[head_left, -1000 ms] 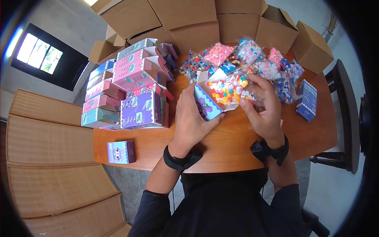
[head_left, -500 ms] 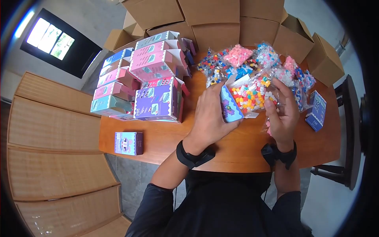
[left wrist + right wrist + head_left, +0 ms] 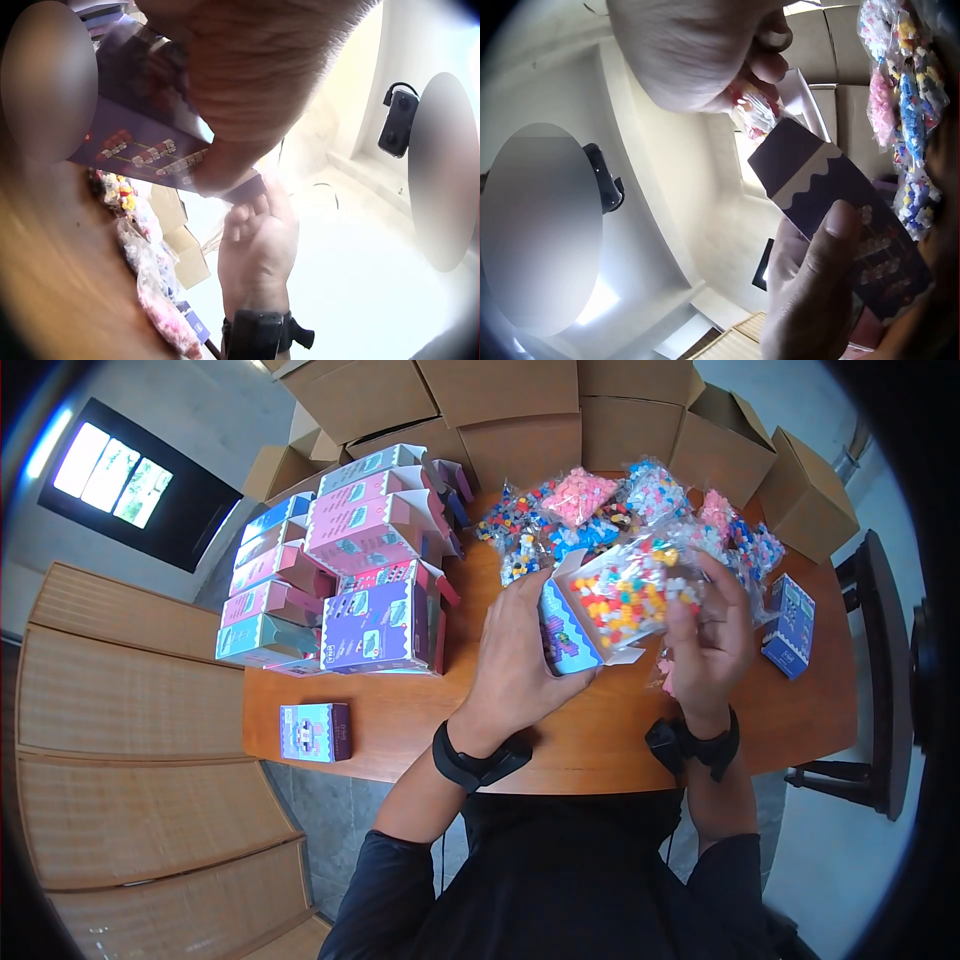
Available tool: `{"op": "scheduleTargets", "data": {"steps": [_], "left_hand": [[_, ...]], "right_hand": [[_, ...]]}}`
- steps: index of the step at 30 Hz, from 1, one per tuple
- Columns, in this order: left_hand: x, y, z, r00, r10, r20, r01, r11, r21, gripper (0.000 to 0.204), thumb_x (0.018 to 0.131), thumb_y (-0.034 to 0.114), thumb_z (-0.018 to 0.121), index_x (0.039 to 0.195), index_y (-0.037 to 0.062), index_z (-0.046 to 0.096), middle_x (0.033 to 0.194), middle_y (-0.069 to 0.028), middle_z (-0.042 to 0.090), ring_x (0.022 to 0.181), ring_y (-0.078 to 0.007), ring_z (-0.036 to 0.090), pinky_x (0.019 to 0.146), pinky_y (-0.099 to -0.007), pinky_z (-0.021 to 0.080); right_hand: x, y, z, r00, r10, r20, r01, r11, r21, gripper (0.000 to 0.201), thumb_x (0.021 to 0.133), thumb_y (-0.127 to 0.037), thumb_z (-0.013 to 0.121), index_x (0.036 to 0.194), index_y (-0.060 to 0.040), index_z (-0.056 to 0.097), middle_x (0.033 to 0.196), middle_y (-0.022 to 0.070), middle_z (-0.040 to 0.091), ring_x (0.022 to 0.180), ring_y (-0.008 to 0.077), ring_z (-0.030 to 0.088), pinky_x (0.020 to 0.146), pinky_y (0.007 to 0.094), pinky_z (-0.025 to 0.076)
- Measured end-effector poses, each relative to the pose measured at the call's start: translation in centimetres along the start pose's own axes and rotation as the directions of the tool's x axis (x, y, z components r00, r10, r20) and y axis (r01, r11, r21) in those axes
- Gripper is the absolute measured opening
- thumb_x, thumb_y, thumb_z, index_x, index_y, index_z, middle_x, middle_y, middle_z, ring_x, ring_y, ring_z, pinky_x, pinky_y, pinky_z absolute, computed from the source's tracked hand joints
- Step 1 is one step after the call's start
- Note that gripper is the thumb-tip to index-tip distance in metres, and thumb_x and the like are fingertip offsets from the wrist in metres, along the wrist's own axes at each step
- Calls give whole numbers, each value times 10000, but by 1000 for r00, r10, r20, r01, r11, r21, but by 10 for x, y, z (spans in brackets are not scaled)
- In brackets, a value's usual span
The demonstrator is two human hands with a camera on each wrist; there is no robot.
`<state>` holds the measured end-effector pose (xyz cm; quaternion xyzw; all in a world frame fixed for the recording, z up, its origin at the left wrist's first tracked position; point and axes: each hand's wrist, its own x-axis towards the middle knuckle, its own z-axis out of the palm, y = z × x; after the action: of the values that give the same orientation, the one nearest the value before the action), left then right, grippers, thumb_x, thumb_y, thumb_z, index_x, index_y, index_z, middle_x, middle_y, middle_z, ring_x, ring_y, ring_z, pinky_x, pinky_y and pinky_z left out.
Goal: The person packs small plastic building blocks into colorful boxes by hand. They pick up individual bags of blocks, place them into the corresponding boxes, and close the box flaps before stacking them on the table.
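Observation:
My left hand grips a small blue and purple box above the table, its open end facing right. A clear bag of red, yellow and white pieces lies at the box's open end, partly within the flaps. My right hand pinches the bag's right side between thumb and fingers. In the left wrist view the left thumb presses on the purple box. The right wrist view shows the bag between the right hand's fingers and the box's end.
Stacked open boxes stand at the left, with a small box nearer the front edge. Several bags of pieces lie at the back, and a blue box stands at the right. Cardboard boxes line the back.
Since one second ago, both hands, the box and the bag have shifted a little to the right in the head view, which has itself moved. Both hands keep their holds.

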<state>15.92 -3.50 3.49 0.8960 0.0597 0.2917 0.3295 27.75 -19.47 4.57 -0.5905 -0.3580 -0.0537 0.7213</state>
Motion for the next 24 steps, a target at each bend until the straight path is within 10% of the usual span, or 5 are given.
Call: {"op": "scheduleTargets", "data": {"steps": [6,13,21,24], "left_hand": [[2,7,-9,976,-9,218,32,994,-101,921,582,236,841,1319,-24,353,1182,-216,492,1103,-352,511,961,-390,394],[-1,15,-15,772,137,621,47,961,-271,963,571,257,818,1373,6,347,1245,-219,502,1148,-386,494,982,-404,387],[3,11,-27,839,58,541,-18,997,-79,920,562,234,799,1351,24,377,1236,-222,511,1158,-379,489,985,-403,389],[2,8,-26,854,82,514,-39,995,-94,887,578,239,795,1331,6,387,1176,-213,521,1110,-378,502,957,-414,394]], "right_hand": [[29,1,-19,885,74,-460,-21,993,120,347,935,-159,556,1238,-2,491,1020,82,627,782,56,598,538,161,434],[31,19,-26,959,3,-284,-39,992,-120,336,923,-115,576,1228,2,497,1006,90,620,767,75,605,613,178,484],[25,33,-19,878,468,96,-447,876,-180,259,840,-59,605,1081,12,544,885,117,655,698,106,617,591,234,499],[25,27,-17,919,379,107,-315,870,-380,232,811,-61,608,1022,28,572,892,136,660,692,113,618,602,268,490]]}}
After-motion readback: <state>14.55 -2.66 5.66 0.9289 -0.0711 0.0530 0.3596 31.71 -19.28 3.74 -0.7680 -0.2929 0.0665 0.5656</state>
